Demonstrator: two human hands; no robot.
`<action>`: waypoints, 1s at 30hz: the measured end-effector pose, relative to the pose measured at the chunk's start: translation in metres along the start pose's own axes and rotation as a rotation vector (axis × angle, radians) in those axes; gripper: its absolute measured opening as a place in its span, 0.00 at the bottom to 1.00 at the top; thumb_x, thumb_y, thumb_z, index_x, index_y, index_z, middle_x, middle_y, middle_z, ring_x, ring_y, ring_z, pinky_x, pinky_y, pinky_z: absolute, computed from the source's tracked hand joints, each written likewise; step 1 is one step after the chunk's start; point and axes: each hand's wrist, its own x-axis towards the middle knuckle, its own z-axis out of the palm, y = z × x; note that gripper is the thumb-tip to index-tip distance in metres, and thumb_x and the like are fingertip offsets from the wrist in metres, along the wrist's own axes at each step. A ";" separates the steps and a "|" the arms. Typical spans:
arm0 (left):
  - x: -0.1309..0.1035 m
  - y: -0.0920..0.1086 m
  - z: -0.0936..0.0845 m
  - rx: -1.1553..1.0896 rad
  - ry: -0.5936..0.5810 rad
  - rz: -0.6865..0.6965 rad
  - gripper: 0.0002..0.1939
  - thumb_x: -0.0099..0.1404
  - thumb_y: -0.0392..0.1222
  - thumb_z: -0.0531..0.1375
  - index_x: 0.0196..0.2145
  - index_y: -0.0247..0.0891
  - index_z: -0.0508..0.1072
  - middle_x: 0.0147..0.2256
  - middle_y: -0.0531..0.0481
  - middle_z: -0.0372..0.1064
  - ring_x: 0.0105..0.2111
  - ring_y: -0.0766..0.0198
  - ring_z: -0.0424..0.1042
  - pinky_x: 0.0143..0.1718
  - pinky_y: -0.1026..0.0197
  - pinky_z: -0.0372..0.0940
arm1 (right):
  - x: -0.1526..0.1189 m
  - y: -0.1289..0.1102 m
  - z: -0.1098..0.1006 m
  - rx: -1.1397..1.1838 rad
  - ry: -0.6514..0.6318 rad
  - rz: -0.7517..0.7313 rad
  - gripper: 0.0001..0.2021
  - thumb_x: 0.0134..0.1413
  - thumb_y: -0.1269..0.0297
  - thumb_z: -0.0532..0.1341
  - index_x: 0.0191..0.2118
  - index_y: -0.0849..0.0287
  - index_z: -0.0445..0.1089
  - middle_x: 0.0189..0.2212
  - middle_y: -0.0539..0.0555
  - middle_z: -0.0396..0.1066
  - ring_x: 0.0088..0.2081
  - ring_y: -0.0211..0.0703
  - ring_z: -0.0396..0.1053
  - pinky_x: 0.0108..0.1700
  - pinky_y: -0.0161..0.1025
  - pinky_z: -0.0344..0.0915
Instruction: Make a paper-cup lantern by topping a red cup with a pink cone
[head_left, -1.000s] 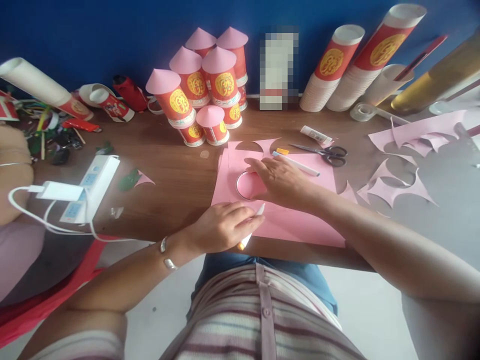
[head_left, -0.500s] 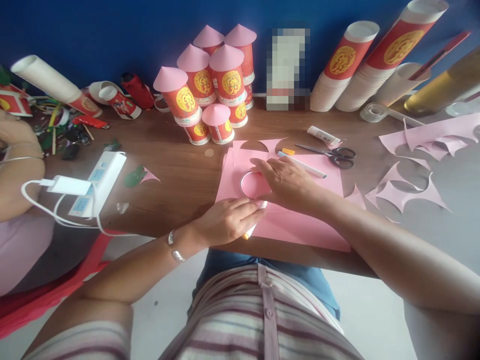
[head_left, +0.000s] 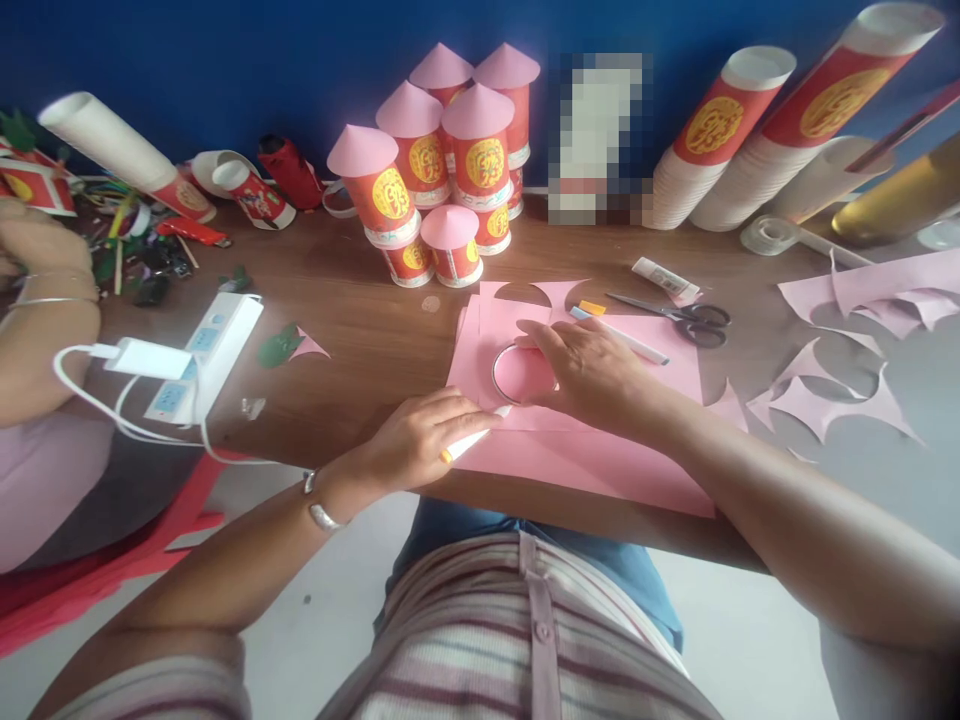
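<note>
Left hand (head_left: 412, 437) on a white marker (head_left: 466, 443), right hand (head_left: 600, 368) on a round ring (head_left: 495, 377).
The ring lies on pink paper (head_left: 600, 470) at the near side of the tabletop (head_left: 367, 370); the left hand grasps the marker, tip just beside the ring (whether touching, I cannot tell), while the right hand grips its right edge, scissors (head_left: 703, 325) lying farther right.

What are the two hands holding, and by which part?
The left hand holds a white marker by its barrel. The right hand holds a round ring by its right edge, on pink paper.
</note>
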 end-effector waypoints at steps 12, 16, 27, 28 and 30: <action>0.006 -0.017 -0.005 -0.260 0.074 -0.131 0.11 0.71 0.33 0.66 0.50 0.39 0.82 0.36 0.47 0.82 0.36 0.66 0.79 0.40 0.66 0.75 | -0.003 0.001 -0.001 -0.043 0.008 0.018 0.33 0.64 0.52 0.67 0.66 0.65 0.59 0.46 0.67 0.80 0.48 0.62 0.76 0.52 0.51 0.65; 0.007 -0.022 -0.009 -0.259 0.065 -0.154 0.11 0.71 0.35 0.66 0.50 0.40 0.83 0.39 0.47 0.83 0.38 0.65 0.81 0.42 0.66 0.75 | -0.003 0.001 0.000 -0.030 0.003 0.015 0.34 0.64 0.53 0.67 0.67 0.64 0.58 0.49 0.67 0.79 0.50 0.62 0.76 0.53 0.52 0.65; 0.006 -0.035 -0.011 -0.297 0.059 -0.340 0.07 0.71 0.41 0.67 0.44 0.39 0.85 0.38 0.48 0.83 0.35 0.66 0.81 0.37 0.67 0.71 | -0.005 0.000 -0.003 -0.051 -0.003 0.018 0.32 0.67 0.53 0.64 0.68 0.67 0.59 0.50 0.68 0.79 0.50 0.62 0.77 0.54 0.54 0.67; 0.007 -0.036 -0.012 -0.311 0.050 -0.357 0.08 0.71 0.41 0.67 0.44 0.40 0.86 0.38 0.48 0.83 0.35 0.66 0.80 0.37 0.67 0.70 | -0.006 0.000 -0.003 -0.050 0.001 0.015 0.32 0.68 0.53 0.64 0.68 0.67 0.59 0.50 0.68 0.79 0.50 0.62 0.77 0.54 0.54 0.68; 0.009 -0.037 -0.014 -0.332 0.024 -0.390 0.08 0.72 0.42 0.66 0.45 0.41 0.86 0.39 0.48 0.84 0.35 0.66 0.80 0.38 0.67 0.70 | -0.006 0.000 -0.003 -0.046 0.003 0.016 0.32 0.68 0.53 0.64 0.69 0.66 0.59 0.50 0.68 0.80 0.51 0.62 0.77 0.55 0.54 0.68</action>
